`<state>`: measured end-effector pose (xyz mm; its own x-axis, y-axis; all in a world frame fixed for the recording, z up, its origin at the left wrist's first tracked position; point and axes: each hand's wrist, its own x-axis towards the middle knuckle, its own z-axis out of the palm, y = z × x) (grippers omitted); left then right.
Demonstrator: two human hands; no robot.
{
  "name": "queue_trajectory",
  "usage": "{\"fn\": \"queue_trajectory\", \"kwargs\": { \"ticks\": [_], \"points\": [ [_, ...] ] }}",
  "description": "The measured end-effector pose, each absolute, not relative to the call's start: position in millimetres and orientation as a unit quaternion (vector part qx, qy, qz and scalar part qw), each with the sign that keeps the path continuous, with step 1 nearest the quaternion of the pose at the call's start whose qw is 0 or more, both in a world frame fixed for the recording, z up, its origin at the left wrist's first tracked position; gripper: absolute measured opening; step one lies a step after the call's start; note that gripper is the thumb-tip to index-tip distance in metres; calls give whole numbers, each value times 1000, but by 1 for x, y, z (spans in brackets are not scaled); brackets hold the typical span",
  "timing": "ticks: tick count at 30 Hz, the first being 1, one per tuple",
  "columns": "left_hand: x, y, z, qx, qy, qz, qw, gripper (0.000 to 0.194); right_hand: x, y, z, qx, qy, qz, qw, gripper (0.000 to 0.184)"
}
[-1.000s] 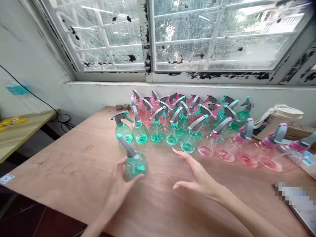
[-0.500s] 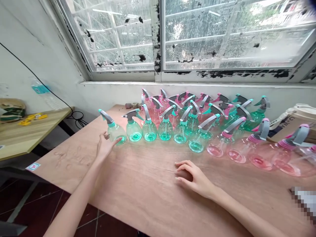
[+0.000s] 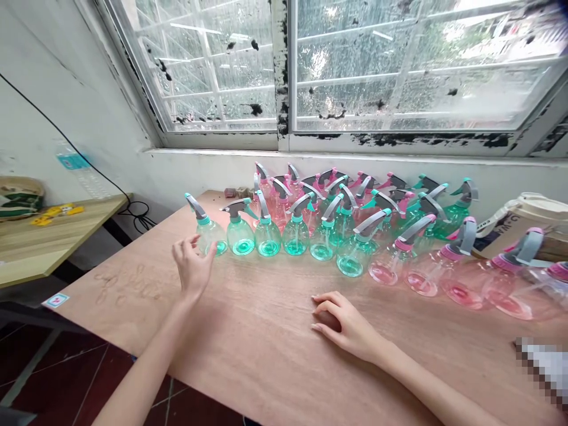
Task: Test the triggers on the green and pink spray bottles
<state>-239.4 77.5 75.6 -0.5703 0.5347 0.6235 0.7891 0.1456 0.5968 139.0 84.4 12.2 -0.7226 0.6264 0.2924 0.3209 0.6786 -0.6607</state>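
Observation:
At the left end of the front row stands a clear green spray bottle (image 3: 210, 232) with a grey trigger head. My left hand (image 3: 191, 265) is right at its near side, thumb and fingers spread; any contact with the bottle is hard to judge. Several more green spray bottles (image 3: 268, 236) continue the row to the right, followed by pink spray bottles (image 3: 390, 260). My right hand (image 3: 344, 322) rests on the wooden table (image 3: 266, 331) in front of the row, fingers loosely curved and apart, holding nothing.
Behind the front row, more pink and green spray bottles (image 3: 459, 212) crowd toward the wall under the window. A beige cup-shaped container (image 3: 510, 225) stands at the right. A pixelated object (image 3: 544, 361) lies at the right edge. A second table (image 3: 57, 236) is at the left.
The leftmost green spray bottle has shifted slightly right, closer to its neighbour. My left hand has turned more upright, its fingers drawn back a little from the bottle. My right hand stays nearly still.

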Motion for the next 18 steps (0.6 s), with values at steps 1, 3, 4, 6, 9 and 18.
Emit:
{"fn": "queue_trajectory", "kwargs": {
  "ticks": [1, 3, 4, 6, 9, 18],
  "points": [
    [-233, 80, 77, -450, -739, -484, 133, 43, 139, 84, 12, -270, -880, 294, 258, 11],
    [-223, 90, 82, -460, -729, -491, 127, 43, 138, 84, 12, -270, -881, 289, 260, 10],
    [-218, 96, 85, -463, -724, -495, 124, 45, 138, 84, 12, -270, -881, 288, 261, 10],
    [-211, 112, 90, -459, -723, -503, 118, 52, 138, 84, 11, -268, -882, 285, 263, 10],
    [-201, 132, 91, -443, -739, -497, 103, 62, 138, 84, 11, -262, -884, 279, 267, 11],
    [-172, 134, 94, -431, -796, -408, 121, 65, 139, 84, 10, -253, -886, 274, 275, 10]
  ]
}}
